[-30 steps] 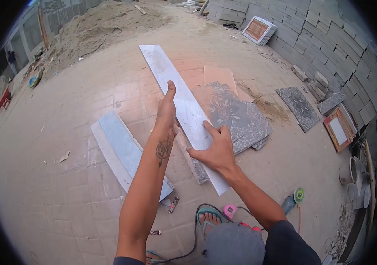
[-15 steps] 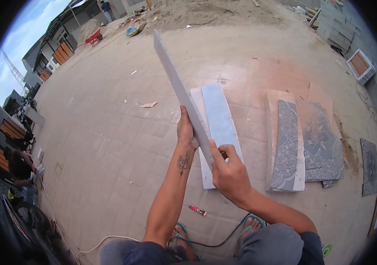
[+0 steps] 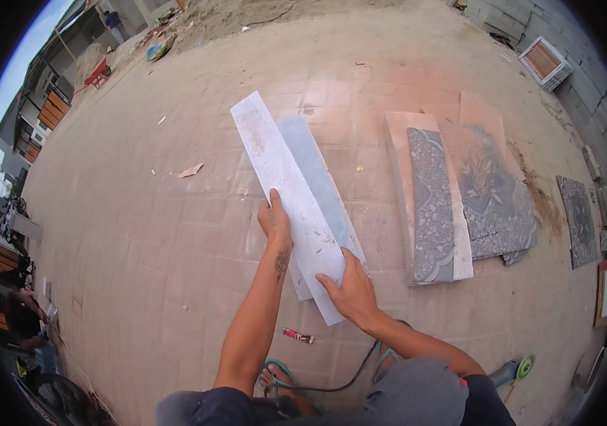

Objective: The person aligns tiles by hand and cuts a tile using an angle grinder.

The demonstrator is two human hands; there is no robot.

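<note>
A long white tile strip (image 3: 293, 192) with brownish smudges is held between my two hands, its broad face turned up. My left hand (image 3: 275, 219) grips its left edge near the middle, thumb on top. Lower down, my right hand (image 3: 350, 284) clasps the right edge close to the near end. Beneath and beside it a bluish tile strip (image 3: 328, 188) lies on the paving, partly covered. A small red and black tube-like item (image 3: 298, 335) rests on the ground below the strip's near end.
To the right lie a stack with a patterned grey tile strip (image 3: 431, 206) and broken patterned tiles (image 3: 495, 199). An angle grinder with a green disc (image 3: 525, 368) sits by my right knee. A dark cord (image 3: 332, 389) runs between my feet. Another person (image 3: 23, 312) is at far left.
The held strip has been turned from edge-on to face-up and lowered over the bluish strip. My right hand has shifted its grip along the edge. The camera view has swung right.
</note>
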